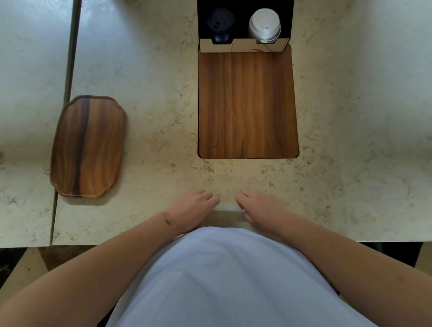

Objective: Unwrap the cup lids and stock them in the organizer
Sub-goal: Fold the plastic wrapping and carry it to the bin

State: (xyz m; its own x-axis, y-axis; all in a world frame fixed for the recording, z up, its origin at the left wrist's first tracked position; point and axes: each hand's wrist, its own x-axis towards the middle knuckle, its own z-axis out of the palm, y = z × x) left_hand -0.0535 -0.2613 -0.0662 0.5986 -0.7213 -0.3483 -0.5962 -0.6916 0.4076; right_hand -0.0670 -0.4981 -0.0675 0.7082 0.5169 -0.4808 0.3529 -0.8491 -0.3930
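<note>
We see the left hand (191, 210) resting palm down at the near edge of the counter (156, 153), fingers loose and empty; the right hand (261, 206) lies just beside it, likewise relaxed and grasping nothing; the surface is pale marbled stone. Far left of the hands sits one wooden tray (88, 146); straight beyond them, one wooden board (246, 102); past that, one black organizer (245, 5) holding two stacks, black lids (220, 25) left, white lids (265, 25) right.
</note>
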